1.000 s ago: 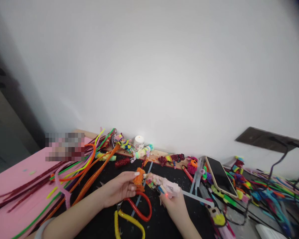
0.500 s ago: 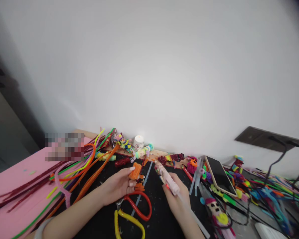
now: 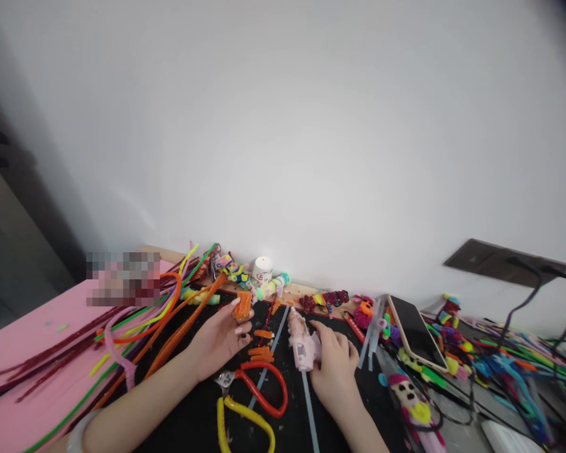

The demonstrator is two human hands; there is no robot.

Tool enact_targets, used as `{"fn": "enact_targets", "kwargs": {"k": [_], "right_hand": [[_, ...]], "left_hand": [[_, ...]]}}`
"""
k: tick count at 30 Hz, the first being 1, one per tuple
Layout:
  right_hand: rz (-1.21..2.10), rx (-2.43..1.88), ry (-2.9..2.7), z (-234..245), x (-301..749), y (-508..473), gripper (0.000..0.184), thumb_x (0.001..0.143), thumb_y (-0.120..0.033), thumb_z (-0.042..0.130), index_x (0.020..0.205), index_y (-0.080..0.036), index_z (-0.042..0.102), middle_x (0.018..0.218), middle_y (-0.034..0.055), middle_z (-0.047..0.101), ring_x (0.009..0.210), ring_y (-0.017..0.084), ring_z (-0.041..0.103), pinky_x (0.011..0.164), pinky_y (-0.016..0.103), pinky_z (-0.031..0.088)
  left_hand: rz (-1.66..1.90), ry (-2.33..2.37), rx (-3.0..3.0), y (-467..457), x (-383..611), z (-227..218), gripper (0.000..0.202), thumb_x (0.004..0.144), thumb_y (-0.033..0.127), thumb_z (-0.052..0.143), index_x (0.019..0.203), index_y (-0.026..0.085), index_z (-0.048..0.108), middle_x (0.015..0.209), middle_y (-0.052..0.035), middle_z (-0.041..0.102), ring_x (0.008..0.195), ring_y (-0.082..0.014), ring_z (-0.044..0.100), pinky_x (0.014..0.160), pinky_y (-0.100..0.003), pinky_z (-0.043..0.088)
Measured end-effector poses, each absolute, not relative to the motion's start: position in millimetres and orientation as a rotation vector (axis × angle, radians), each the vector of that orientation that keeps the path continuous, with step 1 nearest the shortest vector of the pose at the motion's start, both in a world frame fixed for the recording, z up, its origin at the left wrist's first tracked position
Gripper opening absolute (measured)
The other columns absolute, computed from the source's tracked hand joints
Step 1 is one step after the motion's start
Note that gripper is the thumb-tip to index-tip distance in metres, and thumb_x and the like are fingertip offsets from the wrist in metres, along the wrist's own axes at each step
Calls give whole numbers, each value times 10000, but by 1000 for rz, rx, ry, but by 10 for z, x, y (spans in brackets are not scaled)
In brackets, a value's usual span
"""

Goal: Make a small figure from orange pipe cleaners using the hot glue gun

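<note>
Left hand (image 3: 222, 336) pinches your formed chenille block (image 3: 243, 306); right hand (image 3: 334, 358) touches the glue gun (image 3: 303, 355) (hold unclear); orange strips (image 3: 261, 352) lie unjoined.

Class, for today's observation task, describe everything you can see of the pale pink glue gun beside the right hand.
The glue gun is pale pink and looks plastic, with a grey, window-like patch on its body. Its tapering front is crusted with whitish and brownish residue and points towards the wall. A translucent, pale glue stick extends from its rear towards the person. The right hand touches its handle side, partly hiding it. It is over the black work surface; whether it rests there is unclear.
</note>
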State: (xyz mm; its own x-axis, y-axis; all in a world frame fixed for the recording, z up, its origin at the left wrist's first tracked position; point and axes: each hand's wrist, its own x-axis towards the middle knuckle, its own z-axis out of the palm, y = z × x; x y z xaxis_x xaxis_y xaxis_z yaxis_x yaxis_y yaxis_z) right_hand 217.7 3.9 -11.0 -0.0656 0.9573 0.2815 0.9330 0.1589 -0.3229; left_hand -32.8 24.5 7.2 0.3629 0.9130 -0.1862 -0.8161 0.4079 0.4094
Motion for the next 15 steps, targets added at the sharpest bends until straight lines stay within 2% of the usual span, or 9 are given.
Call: {"fn": "enact_targets", "kwargs": {"k": [3, 6, 8, 11, 13, 15], "right_hand": [[52, -1764, -2001, -124, 2181, 41, 677, 529, -34, 458, 1169, -247, 515, 1008, 81, 647, 1010, 332, 539, 933, 593, 267], [44, -1709, -1972, -91, 2179, 31, 611, 505, -22, 435, 1067, -234, 549, 963, 66, 633, 980, 312, 542, 920, 570, 303], [37, -1611, -1960, -44, 2160, 10, 526, 553, -14, 427, 1020, -219, 556, 992, 71, 625, 1007, 302, 530, 913, 537, 336], [72, -1386, -2026, 47, 2097, -41, 366, 718, -44, 429, 1019, -205, 561, 1028, 81, 627, 1044, 283, 515, 917, 493, 369], [100, -1263, -2146, 110, 2034, -83, 345, 777, -55, 426, 1035, -229, 577, 1063, 57, 645, 1087, 274, 506, 971, 512, 327], [143, -1194, -2269, 172, 1960, -126, 379, 801, -63, 444, 1096, -261, 578, 1147, 33, 643, 1175, 280, 466, 1043, 565, 220]], "left_hand": [[1131, 442, 252, 247, -326, 72, 144, 878, 239, 577, 806, 135, 646, 751, -31, 641, 482, -64, 465, 527, -229, 499], [1125, 452, 249, 239, -321, 76, 129, 859, 234, 602, 798, 132, 653, 749, -37, 650, 481, -66, 470, 522, -228, 497], [1119, 451, 251, 233, -317, 75, 116, 842, 232, 624, 793, 132, 657, 748, -37, 655, 477, -65, 469, 521, -227, 498], [1103, 453, 250, 231, -310, 70, 107, 821, 235, 651, 781, 136, 658, 752, -38, 661, 476, -63, 468, 525, -224, 498], [1096, 455, 253, 231, -305, 69, 97, 813, 234, 661, 776, 144, 656, 758, -37, 664, 479, -63, 469, 530, -222, 498], [1092, 458, 261, 229, -300, 75, 86, 811, 227, 662, 775, 150, 652, 757, -33, 662, 476, -59, 465, 529, -215, 493]]}}
